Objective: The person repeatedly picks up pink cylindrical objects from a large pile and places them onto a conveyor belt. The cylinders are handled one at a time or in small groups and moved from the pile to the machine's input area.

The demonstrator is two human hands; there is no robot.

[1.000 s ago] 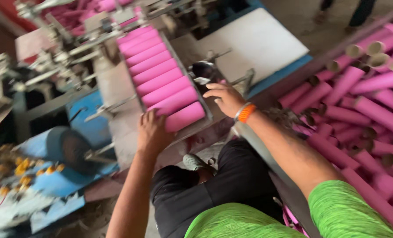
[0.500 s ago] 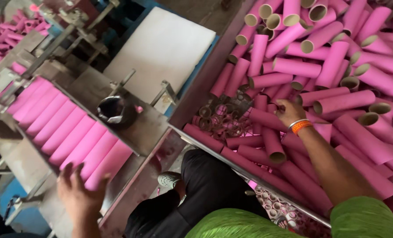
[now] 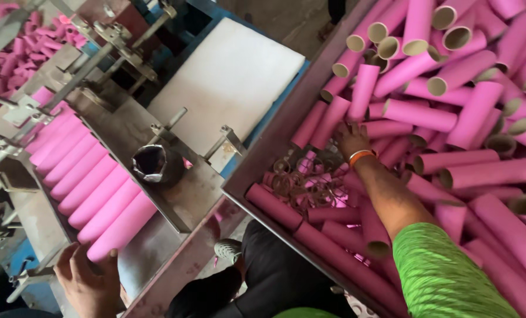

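Observation:
My right hand [image 3: 351, 139], with an orange band at the wrist, reaches into a big metal bin [image 3: 310, 88] heaped with pink cardboard tubes [image 3: 419, 115]. Its fingers rest on the tubes near the bin's left wall; whether they grip one I cannot tell. My left hand [image 3: 87, 282] sits at the lower left, fingers spread against the near end of a row of pink tubes [image 3: 92, 188] lying side by side in a metal feed tray [image 3: 127, 135]. It holds nothing.
A dark metal cup [image 3: 155, 165] stands on the tray's plate. A white flat board [image 3: 227, 82] lies beyond it, on a blue frame. Thin cut rings [image 3: 301, 182] litter the bin's lower left. Machine rods and brackets [image 3: 98, 47] cross the upper left.
My right hand has left the tray, swung right into the bin and pushed further up among the tubes. The view has turned to the right. My left hand stays at the tube row's end.

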